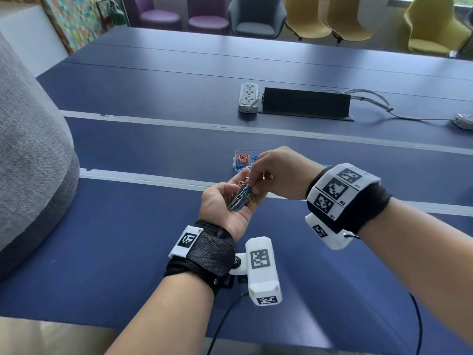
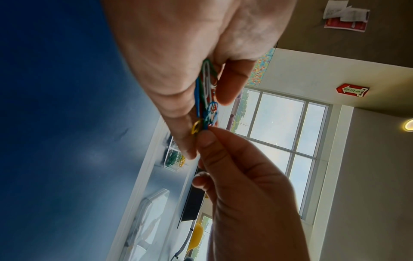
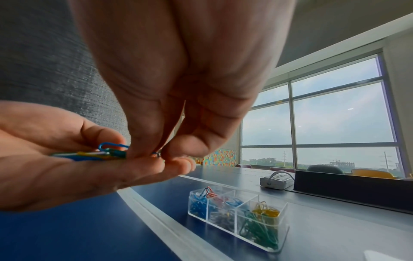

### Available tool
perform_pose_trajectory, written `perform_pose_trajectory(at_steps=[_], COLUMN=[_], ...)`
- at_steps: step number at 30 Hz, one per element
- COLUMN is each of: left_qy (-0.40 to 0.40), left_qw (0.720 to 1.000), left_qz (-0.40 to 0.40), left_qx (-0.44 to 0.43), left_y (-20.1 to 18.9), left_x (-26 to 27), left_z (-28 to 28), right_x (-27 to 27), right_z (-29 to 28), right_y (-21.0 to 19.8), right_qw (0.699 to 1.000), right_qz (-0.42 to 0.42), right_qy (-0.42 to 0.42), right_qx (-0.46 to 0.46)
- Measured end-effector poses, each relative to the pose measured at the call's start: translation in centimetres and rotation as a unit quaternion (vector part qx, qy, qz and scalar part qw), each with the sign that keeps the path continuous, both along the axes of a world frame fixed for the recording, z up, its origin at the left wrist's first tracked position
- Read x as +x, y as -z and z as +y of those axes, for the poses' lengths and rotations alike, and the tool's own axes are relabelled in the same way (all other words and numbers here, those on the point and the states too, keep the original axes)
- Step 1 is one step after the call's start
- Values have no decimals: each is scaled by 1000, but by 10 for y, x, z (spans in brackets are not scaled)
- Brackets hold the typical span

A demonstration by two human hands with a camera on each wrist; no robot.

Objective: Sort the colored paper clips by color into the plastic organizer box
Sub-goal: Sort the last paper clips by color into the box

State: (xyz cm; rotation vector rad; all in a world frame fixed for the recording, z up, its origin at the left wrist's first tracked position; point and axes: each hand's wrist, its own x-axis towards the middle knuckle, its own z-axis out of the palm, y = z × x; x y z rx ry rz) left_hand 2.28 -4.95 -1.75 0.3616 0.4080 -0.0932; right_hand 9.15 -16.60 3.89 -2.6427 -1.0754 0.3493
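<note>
My left hand (image 1: 222,206) is palm up above the blue table (image 1: 128,226) and cups a bunch of mixed paper clips (image 1: 242,197), blue, green, yellow, red and silver. In the left wrist view its thumb (image 2: 232,84) curls over the paper clips (image 2: 205,98). My right hand (image 1: 252,184) reaches into the bunch from the right, and its thumb and forefinger pinch one clip (image 3: 156,154) at the fingertip end. The clear organizer box (image 3: 282,234) stands on the table just beyond both hands, with clips of different colours in its compartments. In the head view the box (image 1: 236,165) is partly hidden by my right hand.
A white power strip (image 1: 248,97) and a black cable box (image 1: 305,103) lie farther back, with cables running right. A grey upholstered seat (image 1: 30,149) bulges in at the left. Chairs line the far side. A black cable (image 1: 225,324) hangs over the near table edge.
</note>
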Motion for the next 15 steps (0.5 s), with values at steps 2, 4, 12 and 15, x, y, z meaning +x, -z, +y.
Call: perform_pose_trajectory(at_steps=[2,4,12,15], left_qy=[-2,-9,-29,-32], left_qw=[1000,1000,999,999], left_qz=[-1,7,16,12], left_qx=[2,14,26,20], left_y=[0,0,1,1], left_x=[0,0,1,2], left_z=[0,1,0,0], right_x=[0,1,6,4], right_z=[-1,-3,-9,-9], right_y=[0,-1,-6,-6], right_qw=[1000,999,999,999], right_qz=[-4,0,6,-3], right_qy=[3,10,4,19], right_qx=[18,48,44,50])
